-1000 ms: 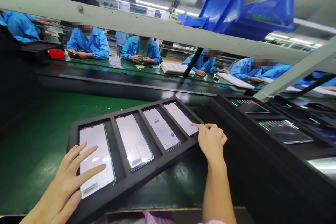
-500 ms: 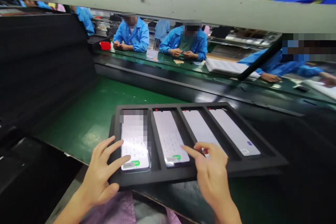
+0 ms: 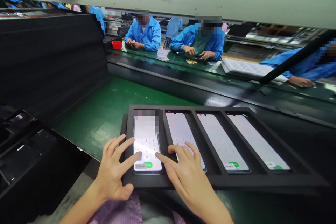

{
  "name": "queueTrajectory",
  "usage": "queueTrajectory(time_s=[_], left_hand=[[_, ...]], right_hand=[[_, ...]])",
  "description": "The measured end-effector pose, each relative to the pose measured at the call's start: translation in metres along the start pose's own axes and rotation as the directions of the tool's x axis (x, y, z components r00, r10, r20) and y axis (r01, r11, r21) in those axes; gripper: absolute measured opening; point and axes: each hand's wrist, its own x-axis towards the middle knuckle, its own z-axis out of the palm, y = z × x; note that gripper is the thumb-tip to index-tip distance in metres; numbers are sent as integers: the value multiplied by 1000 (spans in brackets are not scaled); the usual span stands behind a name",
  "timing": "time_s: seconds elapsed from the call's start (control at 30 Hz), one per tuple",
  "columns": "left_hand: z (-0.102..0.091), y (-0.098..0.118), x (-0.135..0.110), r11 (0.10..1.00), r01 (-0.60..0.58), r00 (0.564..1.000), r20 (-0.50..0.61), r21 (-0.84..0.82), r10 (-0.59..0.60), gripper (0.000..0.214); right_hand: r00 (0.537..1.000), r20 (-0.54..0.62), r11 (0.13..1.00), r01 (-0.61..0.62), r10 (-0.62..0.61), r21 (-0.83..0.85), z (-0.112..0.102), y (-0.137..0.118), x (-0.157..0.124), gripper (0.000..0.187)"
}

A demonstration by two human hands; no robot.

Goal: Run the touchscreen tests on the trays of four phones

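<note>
A black foam tray (image 3: pixel 181 181) holds several lit phones, each in its own slot. The leftmost phone (image 3: pixel 146 147) shows a number keypad with a green button and a small label near its bottom. My left hand (image 3: pixel 114 169) is open over the tray's left side, fingers spread, with a fingertip at the left of that keypad. From the other side, my right hand (image 3: pixel 187 171) reaches in with its index finger stretched to the keypad's right edge. Its other fingers are apart and partly cover the second phone (image 3: pixel 177 126). The third phone (image 3: pixel 220 140) and the rightmost phone (image 3: pixel 258 143) lie untouched.
A green worktop (image 3: pixel 118 94) lies under the tray. At the left stands a tall black panel (image 3: pixel 52 59), with black trays (image 3: pixel 26 157) below it. A pale beam (image 3: pixel 210 3) crosses overhead. Beyond a dark rail, people in blue (image 3: pixel 147 35) sit at another bench.
My right hand has moved left, from the second phone to the leftmost one. My left hand stays by the leftmost phone. The view has turned slightly, and the rightmost screens now show green buttons.
</note>
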Motion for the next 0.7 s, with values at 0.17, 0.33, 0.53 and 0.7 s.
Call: queueTrajectory(time_s=[0.17,0.33,0.53,0.7], left_hand=[[0,-1,1,1000,-6,1000,-2,-21,6,53],[0,-1,1,996,28,1000,-3,-82,-29,63],[-1,-10,1,966,161,987,4,-201,-163,71],[0,-12,3,965,158,987,20,-209,-157,65]], right_hand=[[1000,20,999,-18,18,-26,1,2,-2,34],[998,2,998,-58,58,-17,5,-3,-3,36],[999,11,999,-53,53,9,7,-10,3,39],[990,13,989,-137,138,-54,9,-9,13,40]])
